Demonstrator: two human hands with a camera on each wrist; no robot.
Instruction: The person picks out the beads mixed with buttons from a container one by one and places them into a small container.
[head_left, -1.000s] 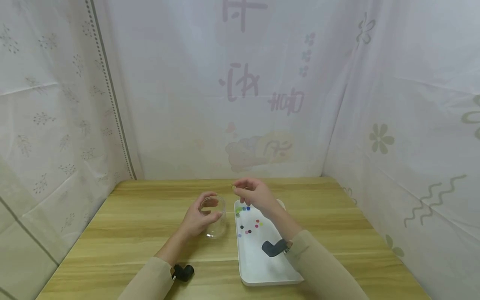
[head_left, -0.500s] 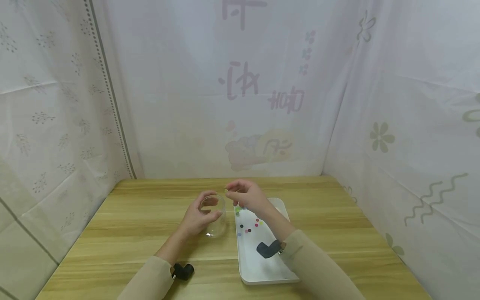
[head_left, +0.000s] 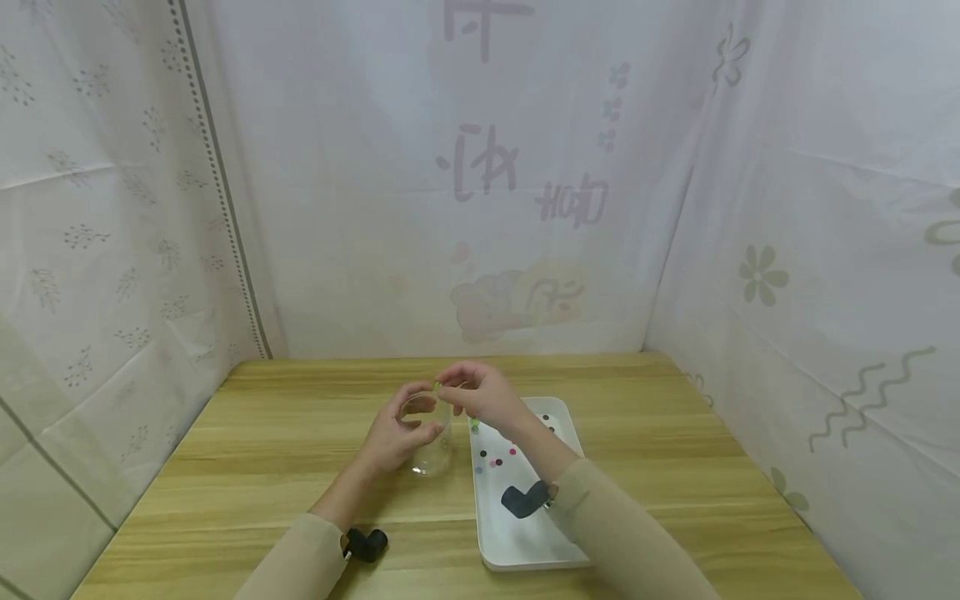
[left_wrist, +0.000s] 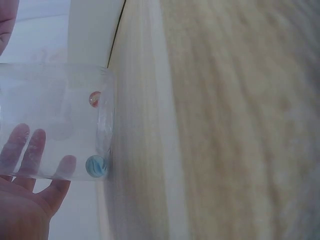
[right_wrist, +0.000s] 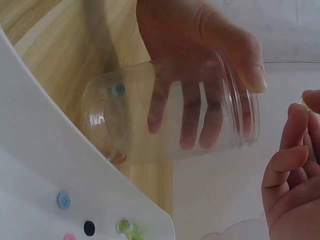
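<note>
My left hand (head_left: 396,433) holds a clear plastic jar (right_wrist: 165,107), its fingers and thumb curled round the side. The jar stands upright on the table with its mouth uncovered. Inside, at the bottom, lie a blue swirled marble (left_wrist: 96,166) and an orange one (left_wrist: 95,99). Close to the jar's rim, my right hand (head_left: 480,398) pinches a small yellow-green marble (right_wrist: 304,103) between thumb and fingertips. The fingers cover most of that marble. A white tray (head_left: 517,525) sits right of the jar, partly under my right forearm.
In the tray lie several buttons, among them a light blue button (right_wrist: 63,200), a black button (right_wrist: 89,228) and a pink one. Green marbles (right_wrist: 131,230) rest near its left far corner. The wooden table (head_left: 300,433) has curtains behind and at both sides.
My right hand has moved left from above the tray's far end to the jar's rim, carrying the marble. The left hand and the jar have stayed in place.
</note>
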